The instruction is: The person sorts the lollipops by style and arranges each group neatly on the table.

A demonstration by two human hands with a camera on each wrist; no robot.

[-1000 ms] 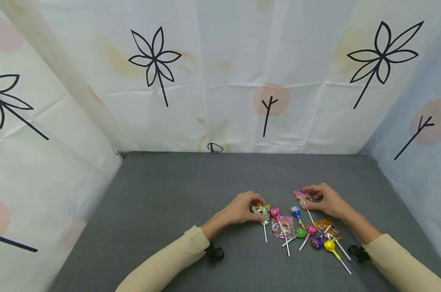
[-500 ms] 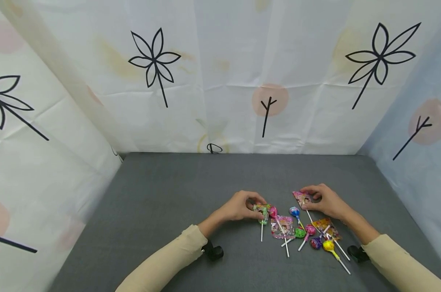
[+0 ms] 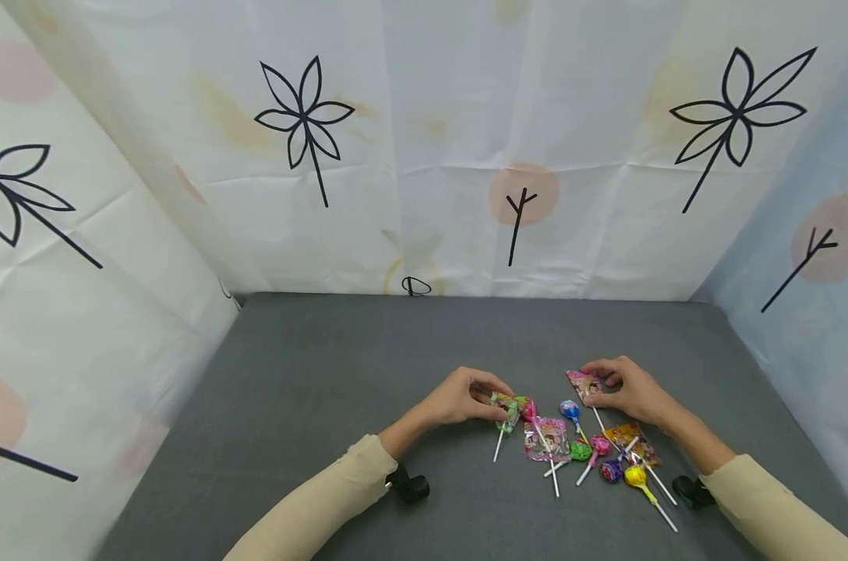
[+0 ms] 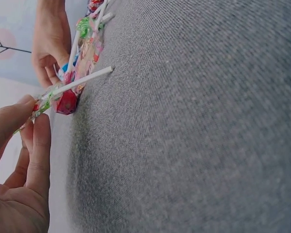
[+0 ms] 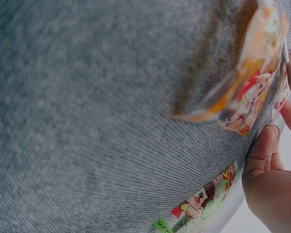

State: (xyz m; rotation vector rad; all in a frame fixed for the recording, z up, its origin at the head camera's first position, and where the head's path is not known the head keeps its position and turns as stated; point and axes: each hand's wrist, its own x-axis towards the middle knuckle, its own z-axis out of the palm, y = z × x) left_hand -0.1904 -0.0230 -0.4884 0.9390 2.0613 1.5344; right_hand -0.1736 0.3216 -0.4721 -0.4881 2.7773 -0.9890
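My left hand (image 3: 459, 401) pinches a lollipop in a flat green wrapper (image 3: 510, 413), its white stick (image 4: 87, 80) pointing back toward me. Right against that wrapper lies a round pink lollipop (image 3: 529, 411), which looks red in the left wrist view. My right hand (image 3: 630, 386) holds a pink-wrapped flat lollipop (image 3: 582, 384) by its edge, between thumb and fingers. Between the hands lie another flat pink lollipop (image 3: 545, 439), a blue one (image 3: 570, 411), a green one (image 3: 580, 450) and a second round pink one (image 3: 600, 445).
Nearer the right forearm are an orange-wrapped lollipop (image 3: 632, 442), a purple one (image 3: 611, 471) and a yellow one (image 3: 635, 476). A green printed wrapper (image 5: 201, 201) shows in the right wrist view. Patterned white cloth (image 3: 452, 140) walls the grey table (image 3: 354, 351).
The green lollipop has turned in my left hand, its stick end swinging left. My right hand stays almost still on the pink-wrapped lollipop.
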